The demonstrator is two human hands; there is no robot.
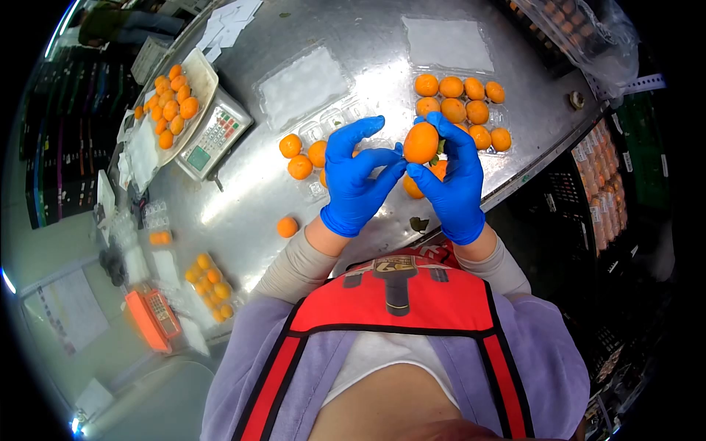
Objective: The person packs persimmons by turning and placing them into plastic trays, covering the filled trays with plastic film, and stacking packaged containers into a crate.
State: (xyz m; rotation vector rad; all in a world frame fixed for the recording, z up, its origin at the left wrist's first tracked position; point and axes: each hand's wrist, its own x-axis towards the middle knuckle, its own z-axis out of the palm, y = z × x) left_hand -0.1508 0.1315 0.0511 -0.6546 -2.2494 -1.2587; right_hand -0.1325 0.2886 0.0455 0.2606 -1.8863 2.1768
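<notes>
An orange fruit point(421, 142) with a bit of green leaf or stem is held up in my gloved right hand point(454, 180), fingers and thumb around it. My left hand point(357, 175), also in a blue glove, is beside it with thumb and index finger pinched close to the fruit; whether something small is between them I cannot make out. Behind the hands, a clear tray point(334, 117) holds several fruits at its left end. To the right another clear tray point(497, 117) holds rows of fruits. Loose fruits lie partly hidden below my right hand.
A scale point(213, 136) carries a pan of fruits at the left. One loose fruit point(287, 226) and a dark leaf point(418, 224) lie near the front edge. A filled tray point(209, 285) and an orange device point(152, 318) are at lower left; crates stand right.
</notes>
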